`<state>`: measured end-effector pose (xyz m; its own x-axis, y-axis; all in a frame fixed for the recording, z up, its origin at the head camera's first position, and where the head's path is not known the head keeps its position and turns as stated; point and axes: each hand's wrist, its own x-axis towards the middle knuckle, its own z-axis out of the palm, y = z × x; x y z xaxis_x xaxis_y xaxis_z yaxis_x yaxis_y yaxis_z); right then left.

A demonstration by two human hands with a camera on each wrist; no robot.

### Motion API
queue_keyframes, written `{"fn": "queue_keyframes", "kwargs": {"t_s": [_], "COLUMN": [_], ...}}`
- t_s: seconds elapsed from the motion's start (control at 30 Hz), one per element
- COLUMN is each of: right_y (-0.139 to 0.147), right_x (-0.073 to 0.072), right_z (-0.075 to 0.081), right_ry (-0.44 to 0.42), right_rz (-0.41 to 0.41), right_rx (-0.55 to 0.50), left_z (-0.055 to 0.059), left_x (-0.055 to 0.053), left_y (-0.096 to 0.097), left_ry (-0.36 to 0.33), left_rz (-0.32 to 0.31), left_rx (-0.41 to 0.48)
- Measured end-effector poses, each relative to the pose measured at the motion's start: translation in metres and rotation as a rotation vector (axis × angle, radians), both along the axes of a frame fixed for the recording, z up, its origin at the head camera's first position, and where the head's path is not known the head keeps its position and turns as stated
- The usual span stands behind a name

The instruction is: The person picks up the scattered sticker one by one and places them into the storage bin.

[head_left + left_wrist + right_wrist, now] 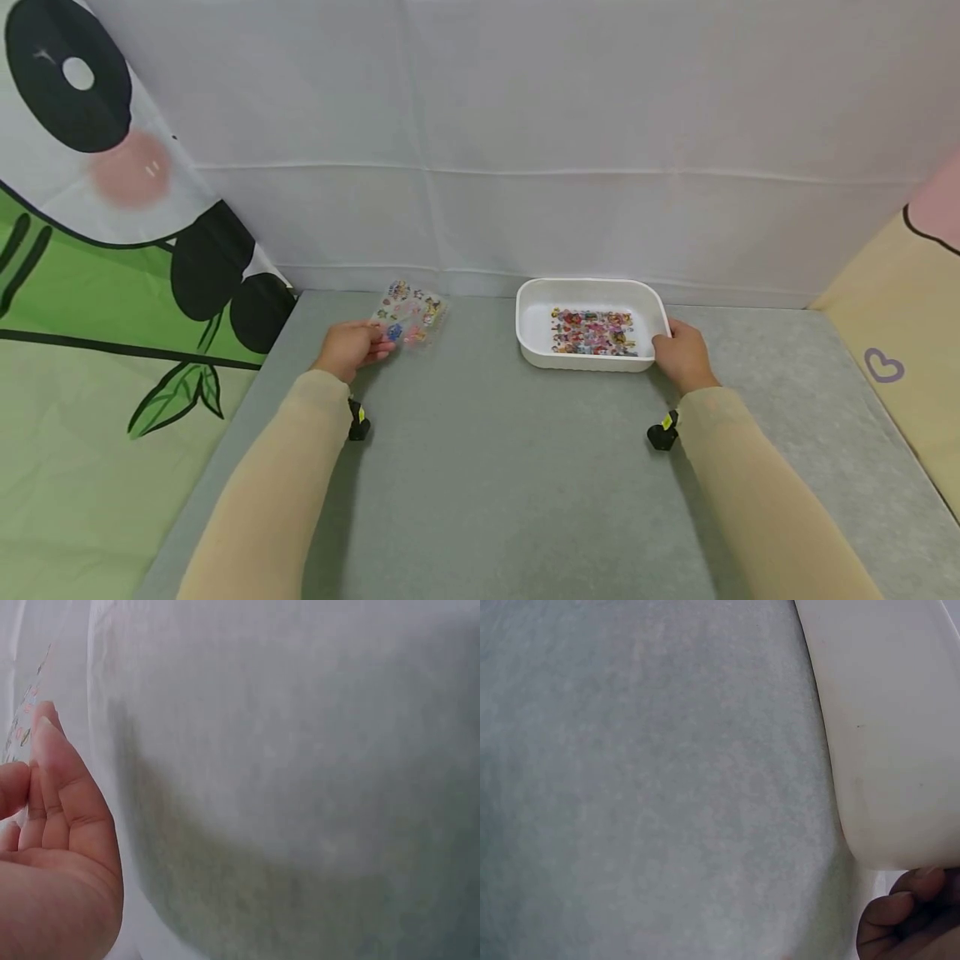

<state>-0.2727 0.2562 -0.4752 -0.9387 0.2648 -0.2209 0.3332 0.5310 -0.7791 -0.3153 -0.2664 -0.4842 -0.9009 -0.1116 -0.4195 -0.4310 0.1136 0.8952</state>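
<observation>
My left hand (351, 348) pinches the near-left corner of a clear sticker sheet (420, 308) with small colourful pictures on it. In the left wrist view, that sheet (28, 705) appears nearly edge-on between thumb and fingers. A white tray (531, 329) with rounded corners sits toward the back of the table, and my right hand (684, 354) grips its right end, thumb at the rim. Inside the tray lie densely printed colourful stickers (592, 333). From the right wrist, the tray's outer wall (900, 735) shows, with curled fingers (889, 915) against its end.
Both hands work over a grey table (480, 467). Behind it hangs a white cloth (525, 125) that meets the back edge. A printed green cartoon cloth (112, 292) is on the left, and a cream one (900, 308) on the right.
</observation>
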Motion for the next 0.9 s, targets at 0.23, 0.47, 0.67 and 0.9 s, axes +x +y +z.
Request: {"fn": "queue_keyframes", "kwargs": {"t_s": [0.23, 0.47, 0.67, 0.9], "right_y": [-0.001, 0.002, 0.001, 0.000], "right_x": [0.001, 0.001, 0.001, 0.002], "right_z": [0.002, 0.000, 0.001, 0.002], "right_ry": [0.004, -0.006, 0.006, 0.005], "right_rz": [0.002, -0.004, 0.000, 0.000], "right_rx": [0.012, 0.009, 0.015, 0.017], "left_z": [0.000, 0.000, 0.002, 0.006], "left_x": [0.006, 0.010, 0.016, 0.021], "left_y": [0.013, 0.036, 0.052, 0.066], "left_ry": [0.023, 0.041, 0.039, 0.036], "left_rz": [-0.034, -0.042, -0.052, -0.050], "left_rx": [0.026, 0.078, 0.146, 0.223]}}
